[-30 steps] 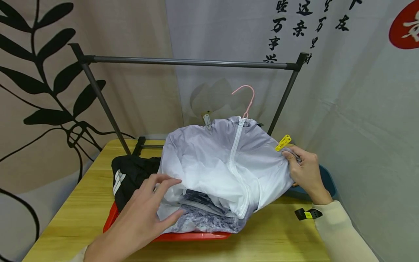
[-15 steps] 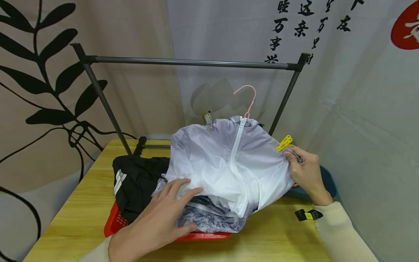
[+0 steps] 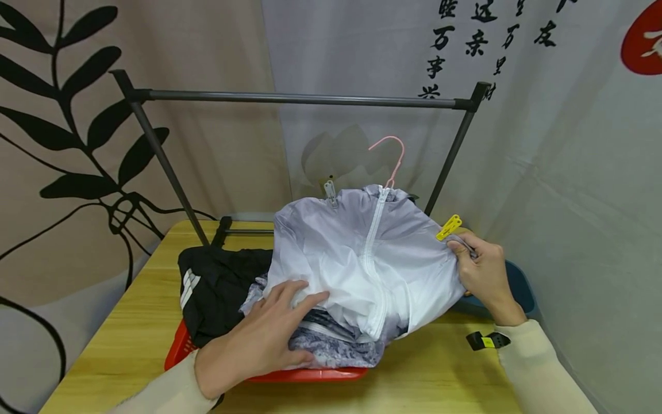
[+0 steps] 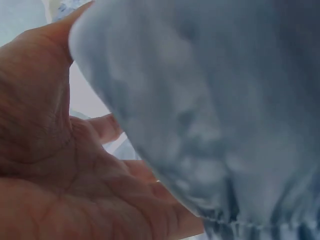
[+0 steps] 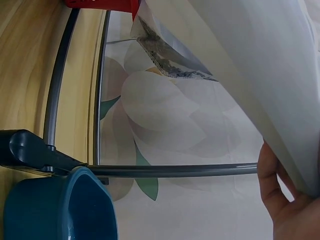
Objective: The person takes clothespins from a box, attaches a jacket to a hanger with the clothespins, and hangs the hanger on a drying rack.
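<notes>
the pale jacket [image 3: 346, 247] fills the centre of the frame, above a red basket [image 3: 315, 375], a pink hanger [image 3: 398, 164] at its collar. your right hand [image 3: 483, 276] pinches its edge beside a yellow clip [image 3: 449, 227]; your left hand [image 3: 261, 336], fingers spread, is at its lower left.

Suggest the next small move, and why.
Probably have the left hand pinch the jacket near its lower edge and straighten it. The fabric there looks bunched over the basket, that hand is open right by it, and the right hand pinches the other side by the yellow clip. Hooking the hanger on the bar can wait.
</notes>
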Demonstrator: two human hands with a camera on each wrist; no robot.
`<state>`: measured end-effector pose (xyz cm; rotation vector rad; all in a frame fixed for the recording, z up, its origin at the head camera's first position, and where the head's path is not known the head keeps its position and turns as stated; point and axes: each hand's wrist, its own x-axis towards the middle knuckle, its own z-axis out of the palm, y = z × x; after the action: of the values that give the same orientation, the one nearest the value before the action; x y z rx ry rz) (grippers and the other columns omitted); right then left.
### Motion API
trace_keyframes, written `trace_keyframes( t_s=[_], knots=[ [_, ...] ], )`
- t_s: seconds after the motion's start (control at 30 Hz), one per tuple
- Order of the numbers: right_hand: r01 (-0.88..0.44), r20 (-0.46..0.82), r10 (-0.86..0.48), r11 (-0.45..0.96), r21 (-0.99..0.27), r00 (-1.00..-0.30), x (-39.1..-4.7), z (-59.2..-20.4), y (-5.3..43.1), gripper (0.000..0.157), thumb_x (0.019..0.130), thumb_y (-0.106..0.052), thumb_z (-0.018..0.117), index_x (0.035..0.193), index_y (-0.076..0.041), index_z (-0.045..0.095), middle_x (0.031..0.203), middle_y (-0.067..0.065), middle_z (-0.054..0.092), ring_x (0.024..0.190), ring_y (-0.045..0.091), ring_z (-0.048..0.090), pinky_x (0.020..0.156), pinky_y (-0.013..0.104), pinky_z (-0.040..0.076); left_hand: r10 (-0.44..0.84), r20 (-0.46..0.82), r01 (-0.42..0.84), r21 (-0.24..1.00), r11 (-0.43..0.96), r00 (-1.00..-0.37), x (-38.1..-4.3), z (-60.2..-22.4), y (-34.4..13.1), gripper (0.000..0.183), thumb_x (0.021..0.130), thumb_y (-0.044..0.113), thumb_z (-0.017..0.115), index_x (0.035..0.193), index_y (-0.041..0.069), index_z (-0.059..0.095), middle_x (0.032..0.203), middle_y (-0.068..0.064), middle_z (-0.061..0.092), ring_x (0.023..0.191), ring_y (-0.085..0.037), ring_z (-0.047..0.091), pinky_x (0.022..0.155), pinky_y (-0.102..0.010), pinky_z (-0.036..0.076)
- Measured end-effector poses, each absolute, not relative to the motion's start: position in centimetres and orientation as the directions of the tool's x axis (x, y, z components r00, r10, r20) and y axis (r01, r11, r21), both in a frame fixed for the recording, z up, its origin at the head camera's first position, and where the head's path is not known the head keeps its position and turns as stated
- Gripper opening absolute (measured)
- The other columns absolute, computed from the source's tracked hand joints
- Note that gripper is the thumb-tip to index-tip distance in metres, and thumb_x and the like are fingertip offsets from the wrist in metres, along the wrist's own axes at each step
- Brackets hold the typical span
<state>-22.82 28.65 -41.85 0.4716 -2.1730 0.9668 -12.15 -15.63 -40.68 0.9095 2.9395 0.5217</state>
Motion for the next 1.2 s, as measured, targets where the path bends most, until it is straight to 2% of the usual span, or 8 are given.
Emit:
trace_keyframes(
  t_s=[0.13, 0.33, 0.6, 0.8, 0.97, 1.1, 1.2],
  knots=[
    [-0.563, 0.723, -0.041, 0.658, -0.5, -0.69, -22.8, -42.0, 28.7, 0.004, 0.103, 0.011, 0.079, 0.106, 0.01, 0.082, 0.099, 0.028, 0.084, 0.074, -0.015, 0.06, 0.066, 0.005, 0.051, 0.556, 0.04, 0.536, 0.328, 0.778, -0.83, -12.8, -40.6, -15.3, 0.108, 0.084, 0.044, 0.108, 0.175, 0.034, 0.051, 0.179, -0.022, 0.044, 0.158, -0.058, 0.051, 0.104, -0.094, 0.053],
    [-0.562, 0.718, -0.045, 0.657, -0.502, -0.694, -22.8, -42.2, 28.7, 0.005, 0.103, 0.011, 0.078, 0.106, 0.01, 0.082, 0.096, 0.027, 0.083, 0.07, -0.011, 0.06, 0.061, 0.009, 0.05, 0.55, -0.036, 0.51, 0.326, 0.796, -0.835, -13.8, -40.7, -14.7, 0.107, 0.085, 0.043, 0.107, 0.175, 0.035, 0.05, 0.182, -0.02, 0.04, 0.164, -0.053, 0.044, 0.106, -0.094, 0.051],
    [-0.568, 0.722, -0.046, 0.653, -0.501, -0.691, -23.0, -42.4, 28.8, 0.005, 0.103, 0.011, 0.079, 0.104, 0.007, 0.083, 0.094, 0.025, 0.083, 0.067, -0.007, 0.058, 0.055, 0.012, 0.046, 0.564, -0.12, 0.515, 0.289, 0.807, -0.817, -15.4, -41.4, -14.1, 0.102, 0.087, 0.042, 0.106, 0.173, 0.03, 0.053, 0.18, -0.021, 0.043, 0.162, -0.053, 0.045, 0.104, -0.089, 0.054],
    [-0.582, 0.728, -0.054, 0.643, -0.498, -0.683, -23.1, -42.5, 29.0, 0.006, 0.103, 0.01, 0.079, 0.103, 0.006, 0.084, 0.089, 0.022, 0.082, 0.061, -0.007, 0.055, 0.05, 0.016, 0.041, 0.574, -0.154, 0.527, 0.263, 0.808, -0.804, -16.3, -41.4, -13.4, 0.096, 0.086, 0.036, 0.108, 0.168, 0.025, 0.058, 0.171, -0.023, 0.051, 0.15, -0.053, 0.055, 0.1, -0.08, 0.061],
    [-0.593, 0.736, -0.065, 0.642, -0.486, -0.674, -23.1, -42.6, 29.0, 0.007, 0.101, 0.012, 0.08, 0.102, 0.006, 0.084, 0.087, 0.022, 0.081, 0.06, -0.007, 0.053, 0.05, 0.016, 0.04, 0.587, -0.164, 0.549, 0.225, 0.805, -0.793, -16.9, -41.5, -13.1, 0.084, 0.087, 0.028, 0.107, 0.158, 0.024, 0.064, 0.158, -0.021, 0.06, 0.136, -0.047, 0.062, 0.094, -0.071, 0.066],
    [-0.604, 0.751, -0.07, 0.646, -0.467, -0.656, -23.1, -42.7, 29.0, 0.007, 0.099, 0.013, 0.082, 0.102, 0.007, 0.084, 0.087, 0.021, 0.082, 0.065, -0.008, 0.055, 0.057, 0.013, 0.044, 0.587, -0.17, 0.555, 0.199, 0.807, -0.792, -17.3, -41.6, -12.9, 0.078, 0.089, 0.023, 0.106, 0.156, 0.025, 0.066, 0.143, -0.015, 0.065, 0.123, -0.039, 0.065, 0.088, -0.062, 0.067],
    [-0.604, 0.756, -0.073, 0.653, -0.456, -0.65, -23.1, -42.8, 29.0, 0.007, 0.099, 0.013, 0.082, 0.101, 0.007, 0.084, 0.088, 0.021, 0.083, 0.071, -0.009, 0.058, 0.064, 0.011, 0.046, 0.597, -0.163, 0.572, 0.178, 0.801, -0.786, -17.9, -42.2, -13.0, 0.078, 0.091, 0.019, 0.103, 0.159, 0.024, 0.067, 0.137, -0.013, 0.068, 0.118, -0.037, 0.067, 0.088, -0.058, 0.067]
  ],
)
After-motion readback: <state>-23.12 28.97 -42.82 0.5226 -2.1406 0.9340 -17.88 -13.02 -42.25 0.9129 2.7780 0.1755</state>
